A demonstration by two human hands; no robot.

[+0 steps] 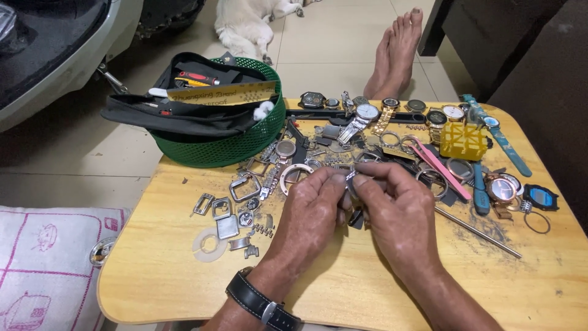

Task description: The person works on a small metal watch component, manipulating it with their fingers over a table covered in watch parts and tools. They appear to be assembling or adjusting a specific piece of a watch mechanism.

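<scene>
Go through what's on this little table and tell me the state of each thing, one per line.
left hand: pinching a small metal watch part
right hand: pinching the same part from the other side
green basket: upright, black tool pouch draped across it
yellow block: standing among watches
pink tweezers: lying flat
metal rod: lying flat on the wooden table

Both forearms reach in from below. The left hand and right hand meet fingertip to fingertip — fingers curled, pinching together — left wrist strapped.
</scene>
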